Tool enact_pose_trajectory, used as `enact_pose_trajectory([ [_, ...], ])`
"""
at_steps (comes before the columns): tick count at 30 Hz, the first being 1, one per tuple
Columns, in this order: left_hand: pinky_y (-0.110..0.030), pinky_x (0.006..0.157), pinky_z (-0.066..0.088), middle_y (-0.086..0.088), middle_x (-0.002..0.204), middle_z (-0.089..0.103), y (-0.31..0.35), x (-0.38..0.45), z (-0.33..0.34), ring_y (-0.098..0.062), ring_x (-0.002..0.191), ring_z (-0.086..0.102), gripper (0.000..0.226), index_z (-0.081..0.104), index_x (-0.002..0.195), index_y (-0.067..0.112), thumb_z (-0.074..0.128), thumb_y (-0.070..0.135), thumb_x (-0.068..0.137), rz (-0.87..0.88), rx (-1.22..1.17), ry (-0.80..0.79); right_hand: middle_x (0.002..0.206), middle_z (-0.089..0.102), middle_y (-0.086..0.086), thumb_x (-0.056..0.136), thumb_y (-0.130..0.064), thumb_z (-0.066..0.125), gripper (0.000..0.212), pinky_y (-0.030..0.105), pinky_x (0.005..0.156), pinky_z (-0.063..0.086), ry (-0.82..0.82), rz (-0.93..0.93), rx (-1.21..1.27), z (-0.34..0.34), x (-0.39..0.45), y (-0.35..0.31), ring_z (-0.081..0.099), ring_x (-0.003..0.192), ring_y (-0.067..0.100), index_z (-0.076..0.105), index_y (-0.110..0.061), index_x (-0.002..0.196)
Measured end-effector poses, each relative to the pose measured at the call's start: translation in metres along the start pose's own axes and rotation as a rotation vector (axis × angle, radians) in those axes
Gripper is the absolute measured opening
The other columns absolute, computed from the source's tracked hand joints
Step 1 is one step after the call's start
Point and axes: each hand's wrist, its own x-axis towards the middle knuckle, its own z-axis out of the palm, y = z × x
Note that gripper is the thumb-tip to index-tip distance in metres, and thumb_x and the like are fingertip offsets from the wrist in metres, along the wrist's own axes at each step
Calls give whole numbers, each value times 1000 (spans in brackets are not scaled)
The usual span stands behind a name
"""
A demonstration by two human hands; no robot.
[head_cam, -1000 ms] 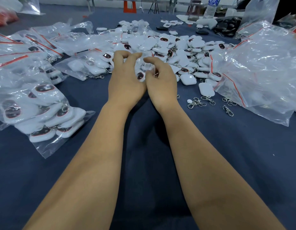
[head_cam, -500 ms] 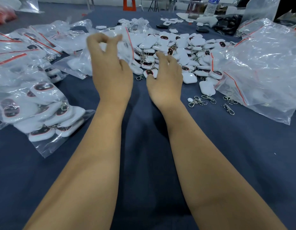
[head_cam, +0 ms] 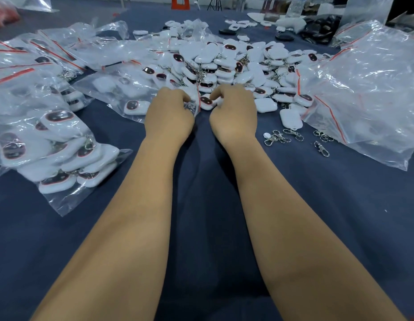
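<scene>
Head view shows me both forearms stretched out over the dark blue cloth-covered worktop [head_cam: 201, 193]. The hands meet at the near edge of a big loose heap of white plastic key fobs [head_cam: 226, 59] that fills the middle of the worktop. The left hand [head_cam: 168, 114] is clenched on a small clear plastic zip bag with a red seal strip [head_cam: 196, 104]. Its fingers curl round the crumpled mouth, so the red strip stands nearly upright between the two hands. Just beside that strip, at the near foot of the heap, lies a white rounded key fob with a dark oval face [head_cam: 206, 101]. The right hand [head_cam: 233, 114] has its fingers curled in and its fingertips against this fob; I cannot tell whether it pinches the fob or only touches it.

Toward the left edge I see filled clear bags of white fobs [head_cam: 59, 147], stacked and overlapping. Toward the right edge sits a rumpled stack of empty clear zip bags [head_cam: 368, 89]. Near it, on bare cloth, lie a few loose silver metal clasps [head_cam: 279, 136]. At the far edge stand a clear plastic bottle [head_cam: 296, 5] and a cluster of black fobs [head_cam: 317, 28].
</scene>
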Motion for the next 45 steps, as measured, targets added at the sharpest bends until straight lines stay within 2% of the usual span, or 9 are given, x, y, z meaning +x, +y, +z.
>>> enact_pose_trajectory([
  [6,-35,93,40,-12,135,56,-4,1,-3,-31,122,52,48,59,129,10,42,-4,86,-101,-66,87,143,43,2,82,-10,52,59,34,102,32,-28,46,-88,2,0,6,36,130,27,48,-27,139],
  [13,-33,97,45,-11,124,61,0,1,3,-24,112,57,43,63,124,13,44,0,87,-31,-217,24,129,57,5,87,-13,50,45,36,98,38,-69,39,-48,2,-1,6,46,120,30,55,-20,131],
  [17,-22,82,42,-6,115,64,4,-2,4,-13,95,55,48,66,119,12,38,-8,86,-15,-340,-19,108,66,3,98,-21,42,27,40,91,44,-16,62,151,1,0,3,56,103,25,61,-12,114],
  [21,-25,79,46,2,106,70,5,-4,2,-12,87,57,47,73,106,21,41,-3,81,-42,-342,11,67,48,-9,101,-27,40,26,28,64,35,101,114,432,1,1,-1,45,64,6,50,-20,78],
  [24,-29,82,52,3,102,73,5,-3,0,-18,94,64,41,77,98,26,47,4,80,-80,-317,62,67,49,-12,101,-25,42,30,33,73,51,149,175,707,-2,0,-7,46,65,4,49,-25,72],
  [27,-32,87,52,3,107,73,5,-2,1,-18,101,64,37,76,99,27,49,6,83,-96,-295,81,75,57,-9,102,-24,45,28,43,74,59,112,252,914,-3,1,-10,53,72,12,56,-23,77],
  [33,-26,81,48,1,102,70,1,0,2,-16,97,63,37,73,105,19,46,4,85,-80,-340,60,83,56,-1,102,-25,46,22,22,53,48,38,325,1005,0,5,-7,51,72,14,60,-16,88],
  [41,-18,61,37,6,83,63,2,1,5,-14,79,53,32,71,94,19,44,2,86,-1,-368,-45,87,62,3,82,3,57,26,29,67,47,-72,321,998,6,2,-7,55,74,15,56,-13,103],
  [45,-29,76,45,-8,95,70,3,1,6,-29,93,60,31,71,102,8,43,6,88,-32,-403,-62,84,65,1,82,8,55,33,20,61,45,-121,293,984,8,3,-6,57,69,10,61,-5,111],
])
